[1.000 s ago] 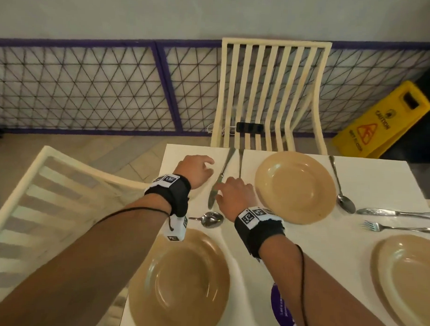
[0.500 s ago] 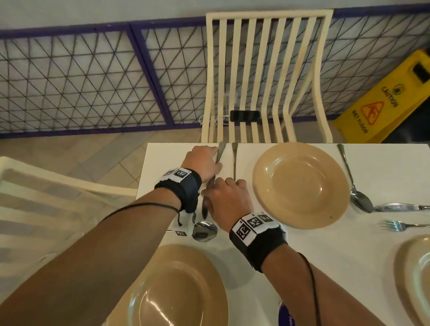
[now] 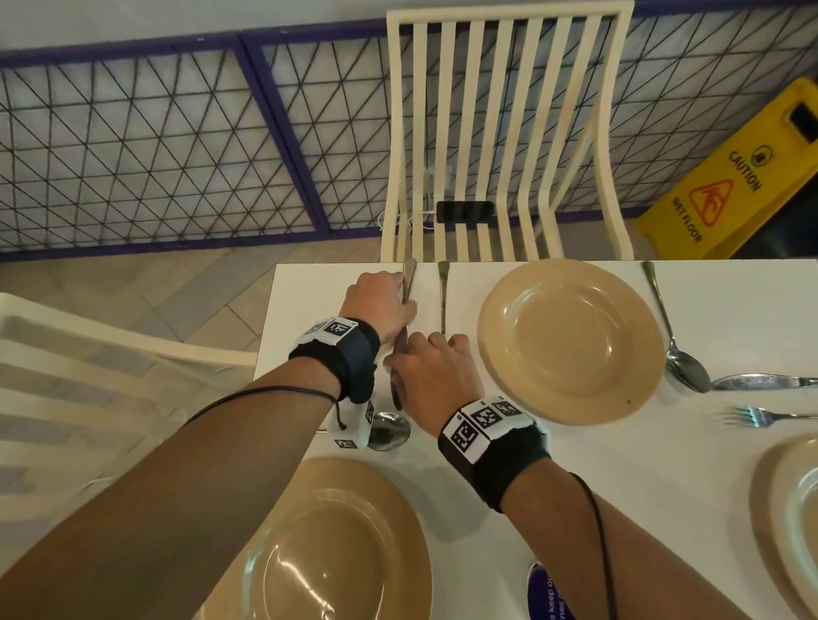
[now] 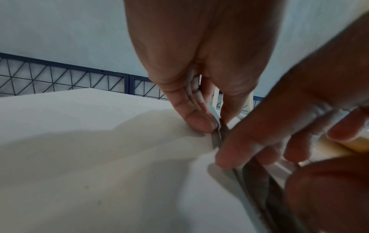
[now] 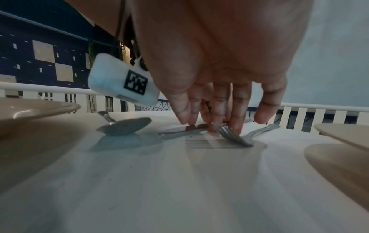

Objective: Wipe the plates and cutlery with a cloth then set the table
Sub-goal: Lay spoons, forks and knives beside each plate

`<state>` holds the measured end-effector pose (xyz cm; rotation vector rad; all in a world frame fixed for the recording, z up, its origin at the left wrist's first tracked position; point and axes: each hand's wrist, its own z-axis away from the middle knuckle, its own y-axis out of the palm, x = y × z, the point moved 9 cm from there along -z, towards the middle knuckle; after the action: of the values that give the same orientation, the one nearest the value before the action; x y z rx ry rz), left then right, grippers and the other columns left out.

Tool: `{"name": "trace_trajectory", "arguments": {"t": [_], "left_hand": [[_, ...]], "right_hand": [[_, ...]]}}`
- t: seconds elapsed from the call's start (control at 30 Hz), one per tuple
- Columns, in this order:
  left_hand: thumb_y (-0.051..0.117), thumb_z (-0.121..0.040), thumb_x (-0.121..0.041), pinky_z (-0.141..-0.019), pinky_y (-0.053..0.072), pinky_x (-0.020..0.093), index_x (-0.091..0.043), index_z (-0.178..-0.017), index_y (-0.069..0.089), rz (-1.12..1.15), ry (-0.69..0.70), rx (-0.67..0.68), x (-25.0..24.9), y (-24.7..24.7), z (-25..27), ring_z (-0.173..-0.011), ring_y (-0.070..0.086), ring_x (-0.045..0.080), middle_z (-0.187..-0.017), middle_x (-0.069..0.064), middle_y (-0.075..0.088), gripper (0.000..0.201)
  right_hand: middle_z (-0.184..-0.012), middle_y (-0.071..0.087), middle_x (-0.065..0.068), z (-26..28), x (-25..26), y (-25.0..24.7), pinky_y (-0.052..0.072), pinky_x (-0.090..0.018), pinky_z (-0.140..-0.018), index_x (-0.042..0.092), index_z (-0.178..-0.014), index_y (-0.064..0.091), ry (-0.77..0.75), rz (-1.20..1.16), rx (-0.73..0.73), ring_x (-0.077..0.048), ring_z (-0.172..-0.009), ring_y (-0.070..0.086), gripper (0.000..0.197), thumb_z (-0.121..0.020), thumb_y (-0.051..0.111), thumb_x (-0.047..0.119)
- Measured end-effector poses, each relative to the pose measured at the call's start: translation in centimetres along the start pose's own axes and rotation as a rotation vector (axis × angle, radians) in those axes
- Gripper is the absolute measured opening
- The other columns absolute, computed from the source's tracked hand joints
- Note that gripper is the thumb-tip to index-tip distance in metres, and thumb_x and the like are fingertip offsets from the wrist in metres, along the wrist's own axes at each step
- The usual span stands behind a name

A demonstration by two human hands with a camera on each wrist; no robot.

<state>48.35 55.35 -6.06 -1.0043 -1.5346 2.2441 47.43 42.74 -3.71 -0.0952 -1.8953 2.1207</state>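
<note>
1. Right now a knife (image 3: 408,282) lies on the white table (image 3: 745,321), upper middle of the head view, handle toward the far edge, with a fork (image 3: 442,292) just beside it on its right.
2. Both hands are on that knife: the left hand (image 3: 379,304) has finger and thumb pinching the handle, seen close in the left wrist view (image 4: 199,123).
3. Nearer, the right hand (image 3: 435,375) has its fingertips (image 5: 235,124) pointed down, straight, touching the blade end and the table by the fork's prongs (image 5: 229,134).
4. Below the hands a spoon (image 3: 389,429) rests bowl up, above a tan plate (image 3: 333,553) at lower centre.
5. Another plate (image 3: 570,341) sits right of the fork, with a second spoon (image 3: 683,365), knife (image 3: 766,381) and fork (image 3: 760,415) beyond it, and a third plate (image 3: 804,500) at the right edge.
6. Past the table stands a cream chair (image 3: 497,127), and a yellow wet-floor sign (image 3: 745,173) at upper right.
</note>
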Motion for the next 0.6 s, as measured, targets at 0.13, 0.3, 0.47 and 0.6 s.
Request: {"name": "trace_trajectory", "arguments": {"t": [0.13, 0.3, 0.47, 0.6], "left_hand": [[0.061, -0.089, -0.032, -0.075, 0.049, 0.037, -0.014, -0.095, 0.065, -0.005, -0.003, 0.008, -0.14, -0.07, 0.09, -0.084, 0.059, 0.030, -0.087, 0.006, 0.065, 0.020], [0.062, -0.087, -0.031, -0.071, 0.044, 0.033, -0.015, -0.094, 0.064, -0.005, -0.015, 0.013, -0.19, -0.17, 0.30, -0.083, 0.058, 0.029, -0.084, 0.004, 0.062, 0.017], [0.062, -0.087, -0.033, -0.071, 0.045, 0.033, -0.016, -0.094, 0.065, -0.002, -0.029, 0.027, -0.05, -0.01, 0.36, -0.084, 0.060, 0.030, -0.086, 0.004, 0.062, 0.019], [0.062, -0.088, -0.033, -0.074, 0.048, 0.036, -0.014, -0.095, 0.064, -0.012, -0.031, 0.033, -0.11, 0.01, 0.39, -0.085, 0.060, 0.031, -0.089, 0.007, 0.065, 0.020]], "right_hand": [[-0.113, 0.064, -0.003, 0.10, -0.02, -0.08, 0.041, -0.046, -0.093, 0.027, -0.120, 0.066, 0.004, 0.019, 0.005, -0.027, -0.104, 0.057, 0.027, -0.095, 0.056, 0.025], [-0.114, 0.063, -0.004, -0.14, -0.08, -0.03, 0.040, -0.046, -0.092, 0.022, -0.121, 0.062, 0.009, 0.038, 0.014, -0.027, -0.104, 0.058, 0.026, -0.096, 0.056, 0.026], [-0.117, 0.063, -0.004, -0.22, -0.03, 0.06, 0.039, -0.048, -0.094, 0.024, -0.122, 0.062, 0.006, 0.053, 0.035, -0.027, -0.107, 0.057, 0.027, -0.097, 0.055, 0.027], [-0.120, 0.062, -0.003, -0.29, -0.05, 0.22, 0.039, -0.049, -0.094, 0.026, -0.123, 0.062, 0.005, 0.056, 0.052, -0.028, -0.109, 0.056, 0.028, -0.096, 0.055, 0.028]]}}
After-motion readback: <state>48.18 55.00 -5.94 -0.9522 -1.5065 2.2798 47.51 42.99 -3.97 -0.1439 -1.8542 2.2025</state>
